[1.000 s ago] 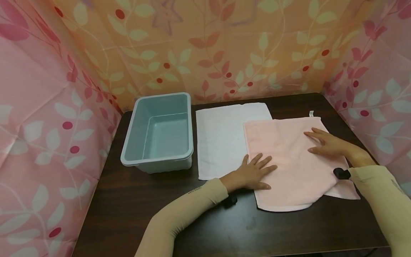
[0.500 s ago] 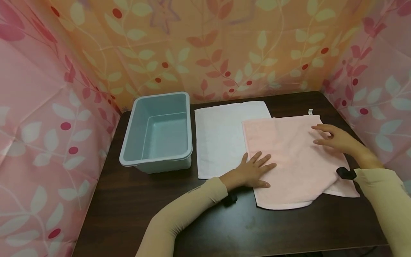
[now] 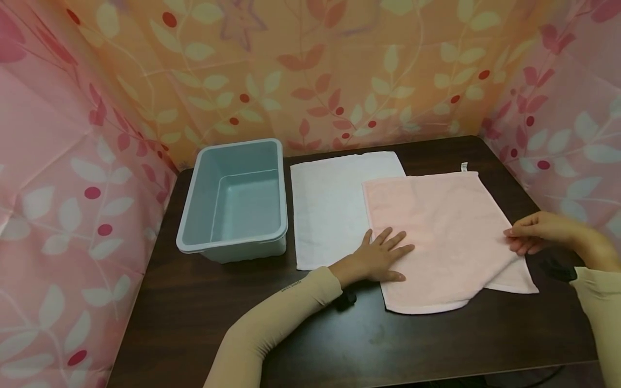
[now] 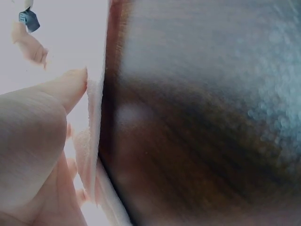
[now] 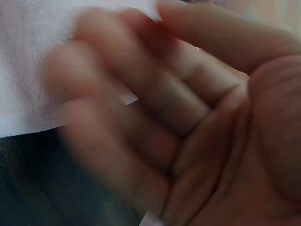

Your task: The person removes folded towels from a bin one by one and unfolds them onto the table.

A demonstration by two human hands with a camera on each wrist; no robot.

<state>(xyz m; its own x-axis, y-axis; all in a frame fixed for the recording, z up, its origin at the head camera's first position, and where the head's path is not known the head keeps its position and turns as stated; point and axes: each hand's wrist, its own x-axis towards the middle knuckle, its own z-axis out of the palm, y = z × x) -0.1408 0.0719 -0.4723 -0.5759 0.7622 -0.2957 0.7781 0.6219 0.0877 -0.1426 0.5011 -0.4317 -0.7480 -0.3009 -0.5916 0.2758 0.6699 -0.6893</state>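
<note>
A pale pink towel [image 3: 441, 226] lies spread on the dark table, its lower right part folded over at a slant. My left hand [image 3: 380, 260] rests on its left edge with fingers spread straight. In the left wrist view the thumb [image 4: 70, 87] lies along the towel's edge. At the towel's right edge is my right hand [image 3: 543, 231], its fingers loosely bent and the thumb close to the index finger. The right wrist view shows these fingers [image 5: 108, 42] blurred, in front of the towel. A white towel [image 3: 335, 210] lies flat, partly under the pink one.
A grey-blue plastic basin [image 3: 233, 199] stands to the left of the towels. Patterned fabric [image 3: 315, 70] hangs behind the table and along both sides. A small white tag [image 3: 464, 167] sticks out at the pink towel's back edge.
My right hand has moved from on top of the pink towel out to its right edge, its fingers drawing closer together. The left hand stays on the towel. The view has shifted slightly.
</note>
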